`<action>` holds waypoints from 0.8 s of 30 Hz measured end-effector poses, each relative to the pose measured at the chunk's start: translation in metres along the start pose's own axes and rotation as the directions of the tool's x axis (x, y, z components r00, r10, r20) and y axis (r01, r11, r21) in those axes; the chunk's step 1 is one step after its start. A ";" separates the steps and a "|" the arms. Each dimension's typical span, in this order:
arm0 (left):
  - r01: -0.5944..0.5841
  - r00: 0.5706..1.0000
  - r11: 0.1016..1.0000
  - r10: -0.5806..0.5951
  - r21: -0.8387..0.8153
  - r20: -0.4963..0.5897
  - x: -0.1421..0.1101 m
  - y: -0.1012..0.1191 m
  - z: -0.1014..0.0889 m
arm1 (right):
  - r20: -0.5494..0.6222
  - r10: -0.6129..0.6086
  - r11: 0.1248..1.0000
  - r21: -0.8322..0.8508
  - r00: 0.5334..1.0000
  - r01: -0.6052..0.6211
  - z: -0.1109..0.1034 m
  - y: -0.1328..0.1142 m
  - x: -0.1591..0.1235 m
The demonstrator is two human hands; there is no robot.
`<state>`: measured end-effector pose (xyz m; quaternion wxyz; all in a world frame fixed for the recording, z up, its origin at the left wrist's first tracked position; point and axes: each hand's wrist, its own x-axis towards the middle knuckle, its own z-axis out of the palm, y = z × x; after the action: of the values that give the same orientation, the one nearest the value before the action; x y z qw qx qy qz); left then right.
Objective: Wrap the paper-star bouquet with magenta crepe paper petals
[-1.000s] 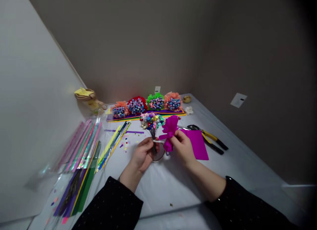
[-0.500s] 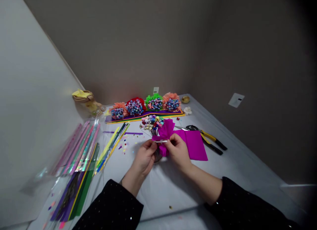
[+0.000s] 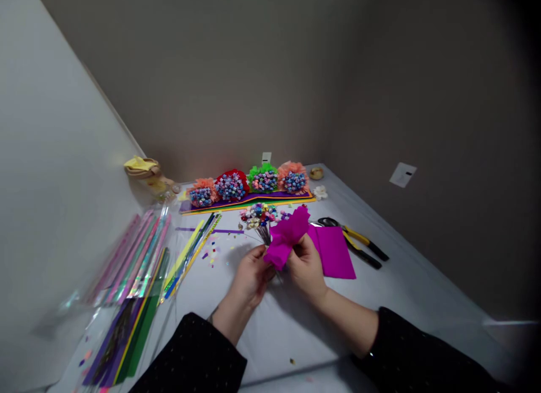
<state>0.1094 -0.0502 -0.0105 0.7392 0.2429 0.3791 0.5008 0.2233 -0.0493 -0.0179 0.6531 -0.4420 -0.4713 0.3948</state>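
Observation:
My left hand (image 3: 252,276) is closed around the thin wire stems (image 3: 264,234) of a small bouquet. Its head (image 3: 257,215) is a cluster of shiny multicoloured paper stars or beads. Gathered magenta crepe paper (image 3: 288,235) flares out in front of the stems and covers part of them. My right hand (image 3: 307,267) pinches this paper from the right side, fingertips partly hidden behind it. Stem ends poke out below, between the hands. Flat on the table to the right lies a folded magenta crepe sheet (image 3: 337,252).
Finished bouquets (image 3: 231,184) in coloured paper stand along the back on stacked coloured sheets (image 3: 253,204). Yellow-and-black handled pliers (image 3: 366,243) and scissors (image 3: 327,221) lie right. At left are packs of paper strips (image 3: 131,257), loose strips (image 3: 192,252) and scattered confetti.
The magenta paper has turned and now spreads in front of the stems. The white strip stretched between my fingers is hidden now. Both hands stay close together.

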 end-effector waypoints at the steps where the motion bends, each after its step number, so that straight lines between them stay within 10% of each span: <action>1: -0.003 1.000 1.000 0.003 0.010 -0.005 0.000 0.000 0.001 | -0.001 0.002 1.000 0.000 1.000 -0.002 0.000 0.000 0.000; 24: -0.435 0.889 0.736 0.443 0.519 0.116 -0.002 0.020 -0.016 | 0.087 -0.018 0.994 -0.106 0.996 0.028 -0.011 -0.001 0.005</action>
<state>0.0848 -0.0443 -0.0048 0.5005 0.5164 0.4403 0.5376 0.2350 -0.0475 -0.0179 0.6121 -0.4536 -0.5245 0.3800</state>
